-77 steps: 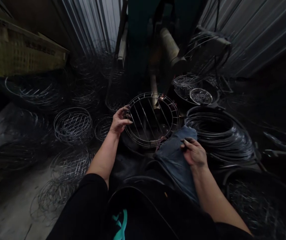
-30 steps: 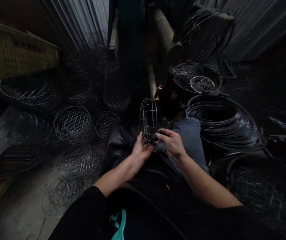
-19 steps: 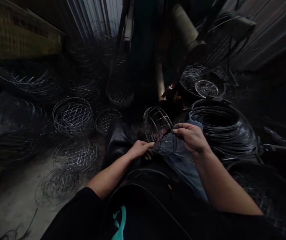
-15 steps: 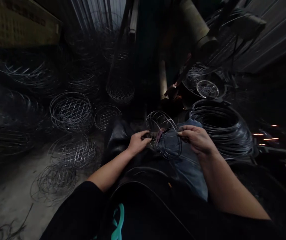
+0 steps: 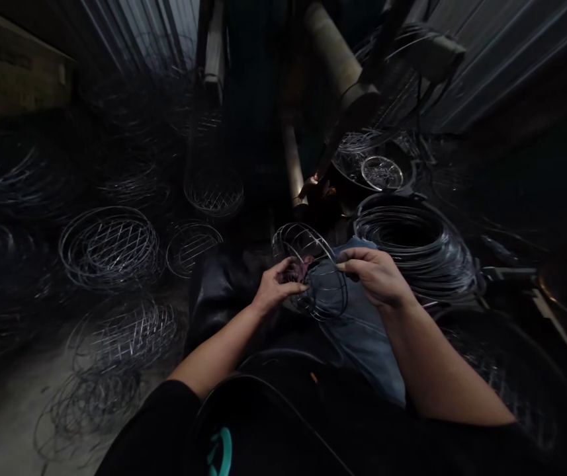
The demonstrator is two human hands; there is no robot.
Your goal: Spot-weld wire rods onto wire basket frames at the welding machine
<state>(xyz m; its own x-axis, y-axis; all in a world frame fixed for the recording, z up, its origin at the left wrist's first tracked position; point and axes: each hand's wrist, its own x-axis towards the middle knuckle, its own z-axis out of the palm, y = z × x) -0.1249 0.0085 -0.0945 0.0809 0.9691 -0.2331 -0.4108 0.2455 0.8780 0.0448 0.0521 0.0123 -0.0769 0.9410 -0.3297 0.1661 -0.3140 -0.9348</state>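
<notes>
A small round wire basket (image 5: 337, 288) of shiny rings and cross wires is held upright on its edge above my lap. My right hand (image 5: 380, 276) pinches its right ring between thumb and fingers. My left hand (image 5: 272, 288) curls around the left side, its thumb stretched along the lower wires and its fingers partly hidden behind them. Inside or behind the wires shows a reddish patch, too dark to name. Under the basket are a blue denim leg (image 5: 365, 337) and a dark, shiny covering (image 5: 221, 284).
Finished-looking wire baskets (image 5: 109, 248) lie in piles on the floor at left. A large coil of wire (image 5: 415, 244) sits to the right, with a pan of small metal pieces (image 5: 382, 173) beyond. A machine with a pale cylinder (image 5: 335, 49) stands ahead. A yellowish crate (image 5: 15, 73) is at upper left.
The view has turned slightly right, so the surroundings shift left. My left thumb has moved farther from its fingers. The bright sparks at far right are gone. Both hands remain at the basket.
</notes>
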